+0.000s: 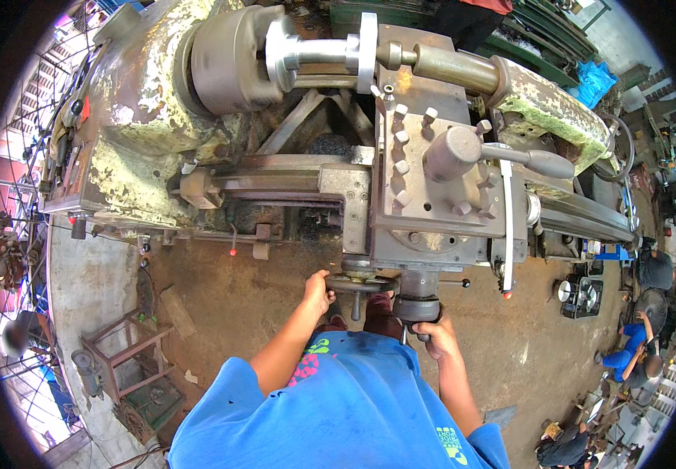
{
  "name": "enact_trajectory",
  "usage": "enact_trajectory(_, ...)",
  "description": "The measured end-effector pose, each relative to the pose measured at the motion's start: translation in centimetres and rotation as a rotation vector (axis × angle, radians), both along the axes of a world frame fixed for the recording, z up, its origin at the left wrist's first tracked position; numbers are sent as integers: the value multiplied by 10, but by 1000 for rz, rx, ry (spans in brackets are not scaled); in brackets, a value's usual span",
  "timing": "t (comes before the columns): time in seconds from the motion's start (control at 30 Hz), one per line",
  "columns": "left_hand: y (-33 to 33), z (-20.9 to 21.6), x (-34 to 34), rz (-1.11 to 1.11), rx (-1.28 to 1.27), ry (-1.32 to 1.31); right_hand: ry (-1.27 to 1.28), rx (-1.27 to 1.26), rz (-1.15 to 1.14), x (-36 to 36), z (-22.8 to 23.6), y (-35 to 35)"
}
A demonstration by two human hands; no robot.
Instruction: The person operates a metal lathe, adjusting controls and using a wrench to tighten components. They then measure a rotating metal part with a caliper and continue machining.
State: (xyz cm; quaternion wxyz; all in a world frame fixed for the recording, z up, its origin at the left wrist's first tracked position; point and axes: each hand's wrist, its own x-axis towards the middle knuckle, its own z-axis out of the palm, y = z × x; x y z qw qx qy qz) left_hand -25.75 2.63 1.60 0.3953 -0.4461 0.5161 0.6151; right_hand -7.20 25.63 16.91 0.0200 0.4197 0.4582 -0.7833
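Note:
I stand at a large metal lathe with peeling pale-green paint. Closed on the left rim of the carriage handwheel point(363, 284) is my left hand point(318, 291). My right hand point(441, 338) wraps round the cross-slide handle point(421, 337), just below its dark round dial point(417, 307). A shiny spool-shaped metal workpiece point(322, 51) sits between the chuck point(232, 61) and the tailstock centre point(397, 55); the chuck looks blurred. Above the cross slide stands the square tool post point(451, 176), with several bolts and a long clamping lever point(537, 160).
The tailstock point(553, 117) extends to the right along the bed. A metal frame stand point(131, 356) is on the floor at the left. Two lever knobs, one red-tipped point(234, 252), stick out from the lathe front. A person in blue point(633, 352) is far right.

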Motion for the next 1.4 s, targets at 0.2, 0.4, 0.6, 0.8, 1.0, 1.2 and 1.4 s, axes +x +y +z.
enact_trajectory(0.2,5,18,6,-49,-4,43,-128,266,170,-8,8,2)
enact_trajectory(0.4,15,25,12,-53,-25,111,-234,875,282,-22,-17,-4)
enact_trajectory(0.6,11,21,10,-4,8,97,-80,310,253,-21,-10,14)
enact_trajectory(0.8,10,22,9,-33,-6,80,-58,190,232,-22,0,17)
enact_trajectory(1.0,6,25,7,-78,8,93,-59,36,268,-14,-11,30)
enact_trajectory(1.2,4,22,5,-87,12,72,-30,116,256,-16,-2,25)
enact_trajectory(1.4,-3,9,-5,-3,-4,-38,-285,833,401,-27,27,-6)
